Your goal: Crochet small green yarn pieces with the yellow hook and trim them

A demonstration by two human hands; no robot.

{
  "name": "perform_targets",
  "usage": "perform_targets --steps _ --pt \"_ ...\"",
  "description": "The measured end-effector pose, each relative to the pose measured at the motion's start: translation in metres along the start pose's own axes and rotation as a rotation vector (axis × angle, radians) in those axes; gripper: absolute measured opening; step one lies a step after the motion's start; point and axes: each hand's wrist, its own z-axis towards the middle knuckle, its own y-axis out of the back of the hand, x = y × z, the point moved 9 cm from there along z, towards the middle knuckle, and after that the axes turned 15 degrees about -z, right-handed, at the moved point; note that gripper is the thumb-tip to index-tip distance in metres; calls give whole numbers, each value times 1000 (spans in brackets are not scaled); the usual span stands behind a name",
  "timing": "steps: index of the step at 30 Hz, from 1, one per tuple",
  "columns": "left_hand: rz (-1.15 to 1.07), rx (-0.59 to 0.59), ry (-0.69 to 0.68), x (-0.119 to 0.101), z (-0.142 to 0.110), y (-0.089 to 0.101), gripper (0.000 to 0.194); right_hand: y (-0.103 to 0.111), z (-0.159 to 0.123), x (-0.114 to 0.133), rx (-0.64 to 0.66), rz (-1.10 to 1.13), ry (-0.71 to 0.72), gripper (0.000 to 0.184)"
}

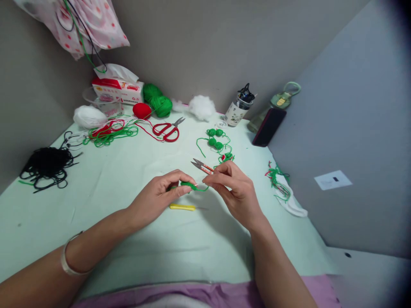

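My left hand [157, 192] is closed on a small green crochet piece [188, 185], pinched between thumb and fingers and partly hidden by them. From it a short green yarn tail [202, 189] runs toward my right hand [237, 190]. That hand is closed round orange-handled thread snips [203, 167], their blades apart and pointing left. Its thumb and fingertip also meet near the yarn; whether they grip it I cannot tell. Below, a yellow-handled crochet hook [182, 207] lies on the table [154, 256]. Small green crocheted balls [215, 139] lie beyond my right hand.
Red scissors [166, 131], a red yarn ball [141, 111], green yarn [160, 105] and black yarn [46, 167] lie at left and back. White stuffing [202, 108], a pen cup [238, 110] and a phone [269, 127] stand at the back. Yarn scraps [279, 182] sit right.
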Motion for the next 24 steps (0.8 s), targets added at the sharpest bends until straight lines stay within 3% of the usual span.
perform_targets --steps 14,24 --pt "-120 100 69 1 -1 -11 19 -10 -1 0 75 207 -14 21" --pt "-207 -1 99 9 -1 -4 18 -15 1 -8 24 152 -131 8"
